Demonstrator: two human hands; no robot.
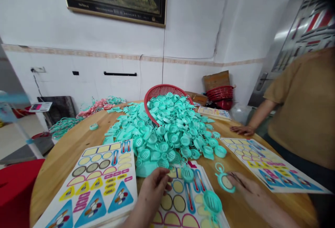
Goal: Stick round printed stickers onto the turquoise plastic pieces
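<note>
Saw the left hand (154,188) over the top edge of a sticker sheet (183,200) at the near side of the round worktop (60,172), fingers half curled and right beside a teal plastic lid (162,164); could not tell whether it had hold of anything. Saw the right hand (252,195) farther along the near side, nearly shut in a pinch on a teal oval frame (224,182) with a yellow oval inside it. Found one vented teal disc (187,174) at the top of that sheet and another (212,201) lower down on it.

Saw a big heap of teal pieces (170,130), mostly vented discs, rings and flat tabs, spilling across the middle of the worktop from a tipped red basket (163,91) near the far edge. Found a second sticker sheet (89,182) at the near left and a third (272,165) at the right, both printed with ovals and triangles. Noted a co-worker's hand (242,130) resting flat near the right edge, below a tan sleeve (277,88). Spotted tangled pink and teal loops (101,105) along the far left edge, and stacked red baskets (220,93) beyond the worktop.
</note>
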